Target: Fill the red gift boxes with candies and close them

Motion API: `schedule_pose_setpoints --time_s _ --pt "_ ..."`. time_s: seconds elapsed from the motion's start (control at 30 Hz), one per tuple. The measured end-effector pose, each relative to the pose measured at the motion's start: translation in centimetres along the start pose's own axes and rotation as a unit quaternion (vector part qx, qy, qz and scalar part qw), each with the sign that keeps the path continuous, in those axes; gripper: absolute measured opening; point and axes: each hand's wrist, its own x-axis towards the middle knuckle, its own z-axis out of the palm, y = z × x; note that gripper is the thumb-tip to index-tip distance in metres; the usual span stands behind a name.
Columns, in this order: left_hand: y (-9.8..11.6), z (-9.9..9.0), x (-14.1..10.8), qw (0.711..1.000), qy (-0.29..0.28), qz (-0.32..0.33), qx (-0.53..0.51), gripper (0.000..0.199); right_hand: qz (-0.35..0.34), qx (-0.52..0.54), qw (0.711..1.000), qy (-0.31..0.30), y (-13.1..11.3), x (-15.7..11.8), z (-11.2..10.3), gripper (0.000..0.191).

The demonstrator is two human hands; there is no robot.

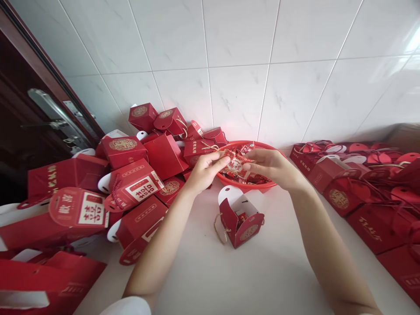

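Note:
A shiny red-and-gold candy wrapper packet is held over the red plastic basket, which contains more wrapped sweets. My left hand pinches its left side between thumb and fingers. At its right side is my right hand, curled, with the thumb tip against the packet; the fingertips are partly hidden. Just in front of the basket an open red gift box stands upright on the white table. Its flaps are raised, a rope handle hangs at its left, and a small red wrapped piece lies inside.
Red gift boxes lie heaped on the left, several with gold print and cords. More red boxes with handles stand in rows at the right. A tiled wall rises behind the table. A door handle is at far left.

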Motion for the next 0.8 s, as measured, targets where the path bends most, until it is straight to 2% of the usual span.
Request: schedule_pose_setpoints --time_s 0.1,0.17,0.2,0.27,0.33,0.4,0.53,0.6,0.7,0.8 --pt "0.5 0.9 -0.6 0.998 -0.043 -0.011 0.055 0.038 -0.021 -0.007 0.999 0.050 0.0 -0.1 -0.5 0.032" --pt "0.8 1.1 -1.1 0.983 -0.076 -0.036 0.165 0.039 -0.015 -0.054 0.996 0.064 -0.2 -0.5 -1.1 0.031" --pt "0.9 1.1 -1.4 0.966 -0.101 -0.054 0.233 0.040 -0.007 -0.084 0.994 0.063 -0.3 -0.7 -1.5 0.030" --pt "1.3 0.9 -1.9 0.913 -0.168 -0.105 0.356 0.042 0.015 -0.155 0.987 0.042 -0.5 -1.0 -1.9 0.026" --pt "1.7 0.6 -2.3 0.860 -0.236 -0.158 0.425 0.046 0.026 -0.233 0.972 0.012 -0.5 -1.2 -1.9 0.021" --pt "2.2 0.4 -2.5 0.831 -0.284 -0.177 0.445 0.050 0.027 -0.285 0.958 -0.029 -0.3 -1.1 -1.4 0.017" --pt "2.9 -0.3 -2.6 0.806 -0.332 -0.182 0.455 0.061 0.021 -0.298 0.944 -0.142 0.1 -0.4 0.7 0.020" --pt "2.9 -0.7 -2.5 0.788 -0.359 -0.201 0.459 0.067 0.025 -0.305 0.935 -0.179 0.2 -0.2 1.5 0.026" --pt "2.7 -0.8 -2.4 0.772 -0.385 -0.212 0.460 0.079 0.040 -0.335 0.924 -0.180 0.2 -0.1 1.8 0.030" --pt "2.6 -0.6 -2.4 0.768 -0.389 -0.200 0.467 0.084 0.039 -0.345 0.921 -0.176 -0.3 -0.6 1.3 0.023"
